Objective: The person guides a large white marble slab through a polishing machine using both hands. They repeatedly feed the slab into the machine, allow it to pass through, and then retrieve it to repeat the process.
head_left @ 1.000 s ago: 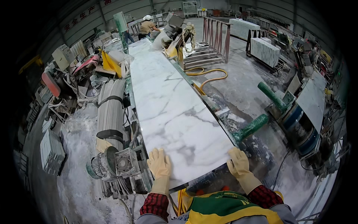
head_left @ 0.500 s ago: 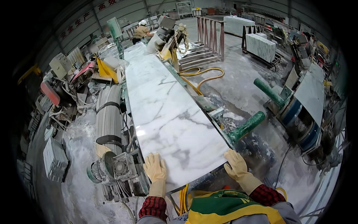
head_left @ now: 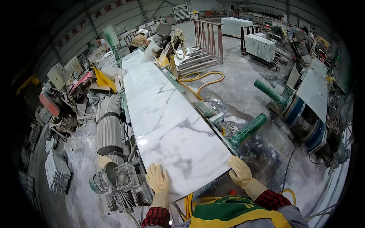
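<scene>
A long white marble slab (head_left: 171, 129) with grey veins runs away from me along a green-framed machine. My left hand (head_left: 157, 180), in a cream rubber glove, lies on the near left corner of the slab with its fingers stretched out. At the near right edge, my right hand (head_left: 242, 175) wears the same kind of glove. Its fingers rest over the edge, extended, and its thumb sits lower beside the slab. The undersides of both hands are hidden.
A motor (head_left: 102, 180) and a ribbed grey cover (head_left: 109, 127) flank the slab's left side. Green rollers (head_left: 249, 131) stick out on the right. A yellow hose (head_left: 209, 80) curls on the floor near a metal rack (head_left: 208, 41). A person (head_left: 140, 40) bends beyond the slab.
My view has shifted slightly, with the far scene moving left and up. Both hands keep their places at the slab's near end. Another person now shows at the back left.
</scene>
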### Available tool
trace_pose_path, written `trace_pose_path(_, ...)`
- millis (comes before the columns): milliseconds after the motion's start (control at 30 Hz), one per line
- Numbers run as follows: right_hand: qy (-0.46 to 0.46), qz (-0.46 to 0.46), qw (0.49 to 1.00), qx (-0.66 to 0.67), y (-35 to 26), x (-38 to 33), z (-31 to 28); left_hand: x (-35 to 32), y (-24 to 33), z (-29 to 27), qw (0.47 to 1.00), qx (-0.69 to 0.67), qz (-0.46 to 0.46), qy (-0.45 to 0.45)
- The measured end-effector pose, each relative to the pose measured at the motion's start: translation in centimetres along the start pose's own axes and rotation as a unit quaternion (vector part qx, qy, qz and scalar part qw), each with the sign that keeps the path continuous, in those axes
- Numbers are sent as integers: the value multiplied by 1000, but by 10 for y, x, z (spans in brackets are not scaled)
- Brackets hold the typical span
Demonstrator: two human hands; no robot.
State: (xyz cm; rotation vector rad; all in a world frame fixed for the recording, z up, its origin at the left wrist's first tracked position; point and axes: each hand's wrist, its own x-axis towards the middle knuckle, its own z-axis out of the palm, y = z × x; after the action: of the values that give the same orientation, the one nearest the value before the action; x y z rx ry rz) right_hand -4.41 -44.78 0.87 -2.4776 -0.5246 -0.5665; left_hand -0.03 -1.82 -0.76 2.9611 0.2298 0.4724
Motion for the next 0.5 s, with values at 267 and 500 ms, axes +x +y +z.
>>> trace_pose_path(267,-104,154,977,103,3,-8,-19,-3,-2,2,1000,6,6,-5)
trace_pose_path(500,-202,428,849,233,-25,-30,-29,-8,1,2,1000,17,11,8)
